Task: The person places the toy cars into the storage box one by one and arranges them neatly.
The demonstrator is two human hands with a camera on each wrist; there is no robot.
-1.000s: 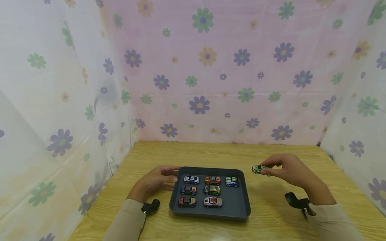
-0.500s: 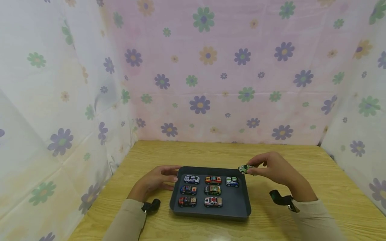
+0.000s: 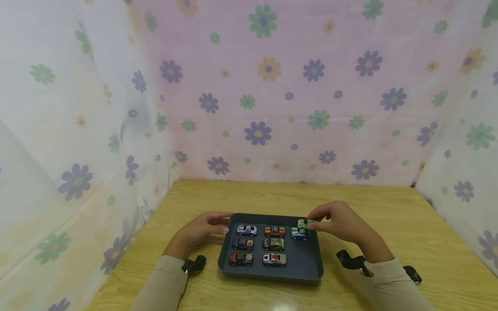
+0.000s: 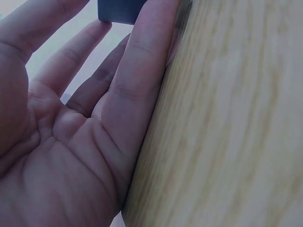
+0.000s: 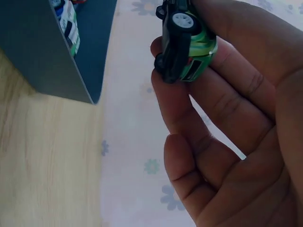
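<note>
My right hand (image 3: 340,222) pinches a green toy car (image 3: 304,223) between thumb and fingers, over the back right corner of a dark grey tray (image 3: 313,270). In the right wrist view the same green toy car (image 5: 201,49) shows its wheels and dark underside. Just in front of it in the tray stands a white, green and blue toy car (image 3: 299,234). My left hand (image 3: 198,229) rests on the table with its fingers extended, touching the tray's left side. In the left wrist view the palm is turned up beside the wood, with a tray corner (image 4: 120,10) at the fingertips.
Several other toy cars stand in rows in the tray, among them a white one (image 3: 247,230) and a red one (image 3: 274,231). A small dark object (image 3: 412,274), unclear in kind, lies beside the right sleeve. Flowered cloth (image 3: 256,95) surrounds the wooden table (image 3: 210,196).
My right hand has carried the green toy car leftward, from right of the tray to over its back right corner. My left hand has stayed at the tray.
</note>
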